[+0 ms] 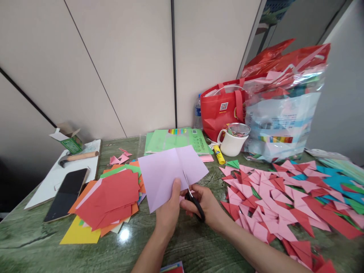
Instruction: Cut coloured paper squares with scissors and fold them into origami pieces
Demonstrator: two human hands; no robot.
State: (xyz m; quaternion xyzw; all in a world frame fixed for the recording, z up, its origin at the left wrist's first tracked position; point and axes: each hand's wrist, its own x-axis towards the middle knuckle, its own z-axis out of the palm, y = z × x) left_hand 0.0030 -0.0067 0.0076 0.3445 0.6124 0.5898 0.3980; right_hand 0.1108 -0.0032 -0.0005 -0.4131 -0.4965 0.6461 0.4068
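Observation:
A sheet of light purple paper with a crease down it is held up above the table. My left hand grips its lower edge, thumb on the near face and the other fingers hidden behind. In my right hand are black-handled scissors, their blades at the sheet along the crease. To the left lies a pile of coloured paper pieces, red on top with orange, green and yellow beneath. Many folded pink and red paper pieces spread over the right side.
A phone, a hammer and a small green box are at the left. Behind stand a green paper pack, glue stick, white mug, red bag and a large clear bag of folded paper.

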